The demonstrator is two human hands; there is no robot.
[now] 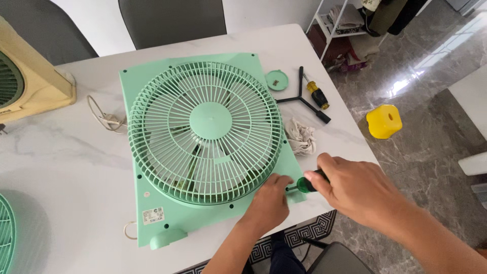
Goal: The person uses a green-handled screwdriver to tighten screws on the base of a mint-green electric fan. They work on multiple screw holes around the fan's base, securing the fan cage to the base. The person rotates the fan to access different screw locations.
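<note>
A mint-green box fan (203,132) lies flat on the white marble table (66,172), its round grille facing up. My right hand (355,190) grips a green-handled screwdriver (306,183), whose tip points left at the fan's near right corner. My left hand (269,203) rests on that corner beside the grille rim, fingers at the screwdriver's tip. The tip itself is hidden by my left fingers.
A small green cap (277,80), a black Y-shaped wrench (303,98), a yellow-and-black screwdriver (317,93) and a crumpled cloth (300,137) lie right of the fan. A cream fan (30,81) stands at left, another green grille (6,231) at bottom left. A yellow stool (384,121) sits on the floor.
</note>
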